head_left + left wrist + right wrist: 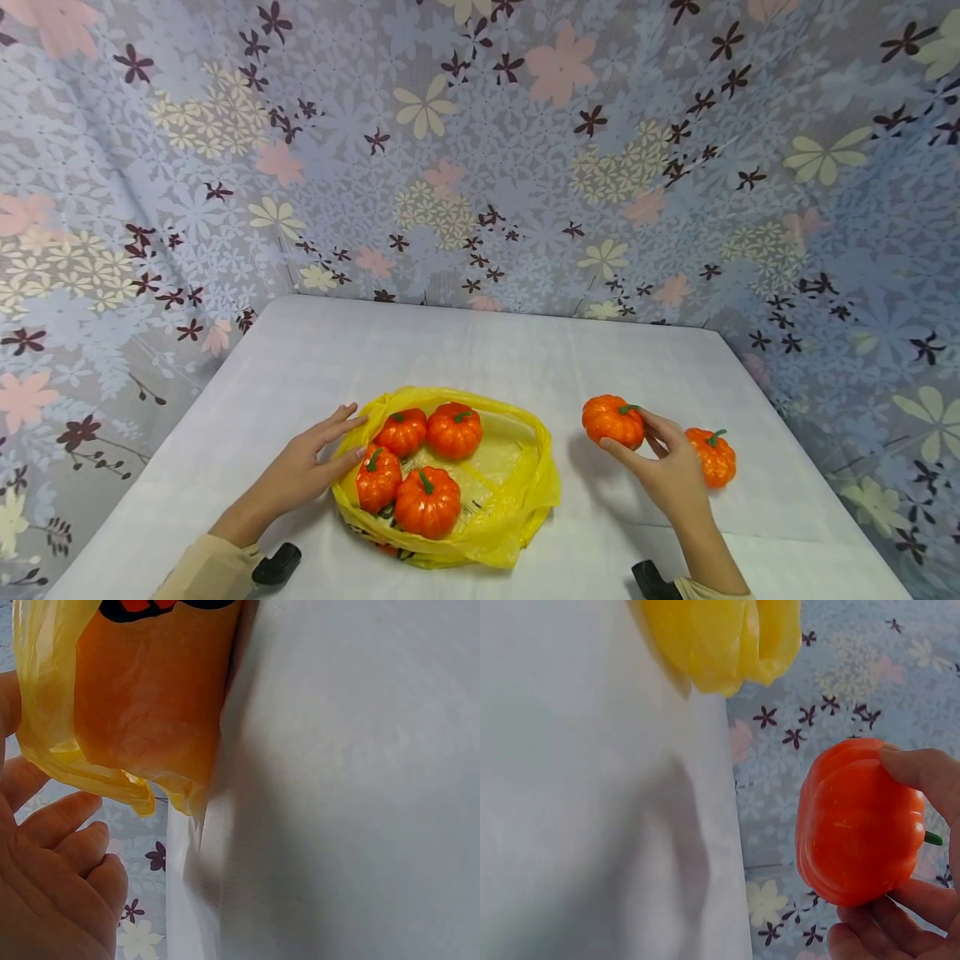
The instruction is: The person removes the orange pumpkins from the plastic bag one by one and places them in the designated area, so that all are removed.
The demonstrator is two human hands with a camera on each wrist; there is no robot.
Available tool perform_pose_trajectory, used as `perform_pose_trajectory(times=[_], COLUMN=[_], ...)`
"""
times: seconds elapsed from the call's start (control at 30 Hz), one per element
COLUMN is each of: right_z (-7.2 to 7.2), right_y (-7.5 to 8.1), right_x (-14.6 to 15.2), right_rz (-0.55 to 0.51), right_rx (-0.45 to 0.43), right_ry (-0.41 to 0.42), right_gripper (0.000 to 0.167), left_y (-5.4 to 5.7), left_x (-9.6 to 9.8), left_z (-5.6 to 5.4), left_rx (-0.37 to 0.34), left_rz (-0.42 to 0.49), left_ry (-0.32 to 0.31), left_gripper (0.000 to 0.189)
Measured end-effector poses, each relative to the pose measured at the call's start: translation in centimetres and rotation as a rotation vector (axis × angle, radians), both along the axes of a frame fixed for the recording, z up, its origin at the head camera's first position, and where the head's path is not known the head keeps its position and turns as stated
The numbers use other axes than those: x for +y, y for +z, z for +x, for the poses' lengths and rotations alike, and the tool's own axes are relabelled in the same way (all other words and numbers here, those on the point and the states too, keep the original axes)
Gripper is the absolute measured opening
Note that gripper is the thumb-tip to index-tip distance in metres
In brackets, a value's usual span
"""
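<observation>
A yellow plastic bag (536,483) stands on the table with its mouth spread wide. Several small orange pumpkins (427,502) with green stems lie inside, mostly toward its left half. At the bag's left rim is my left hand (311,458), its thumb and a finger touching the plastic, fingers loosely extended. In the left wrist view, orange shows through the bag wall (150,697). To the right of the bag, my right hand (667,471) holds another pumpkin (612,421) above the table, thumb on one side and fingers on the other; the right wrist view shows this pumpkin (862,825) closely.
One more pumpkin (715,458) lies on the table just beyond my right hand, partly hidden by it. The white-covered table (480,342) meets a flowered cloth backdrop (487,167) at its back and sides.
</observation>
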State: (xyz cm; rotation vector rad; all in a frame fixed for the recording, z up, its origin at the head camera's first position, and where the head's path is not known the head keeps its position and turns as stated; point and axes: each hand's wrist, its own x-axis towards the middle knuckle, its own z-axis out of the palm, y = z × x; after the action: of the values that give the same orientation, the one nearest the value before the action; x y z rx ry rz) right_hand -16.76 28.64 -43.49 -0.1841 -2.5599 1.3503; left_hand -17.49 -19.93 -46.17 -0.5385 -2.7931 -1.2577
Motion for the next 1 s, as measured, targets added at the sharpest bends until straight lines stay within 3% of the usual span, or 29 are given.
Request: perform_pose_trajectory(times=[0.53, 1.0], right_z=[0.7, 0.9], right_y=[-0.6, -1.4], right_x=[2.5, 3.6], right_rz=[0.028, 0.081], right_rx=[-0.062, -0.106], right_ry=[-0.073, -0.137], right_gripper=[0.093, 0.096], left_y=[-0.1, -0.3], left_x=[0.0, 0.3], left_z=[0.0, -0.1], left_rx=[0.018, -0.016], left_rz=[0.007, 0.011], left_ry=[0.001, 0.009], left_gripper=[0.055, 0.057])
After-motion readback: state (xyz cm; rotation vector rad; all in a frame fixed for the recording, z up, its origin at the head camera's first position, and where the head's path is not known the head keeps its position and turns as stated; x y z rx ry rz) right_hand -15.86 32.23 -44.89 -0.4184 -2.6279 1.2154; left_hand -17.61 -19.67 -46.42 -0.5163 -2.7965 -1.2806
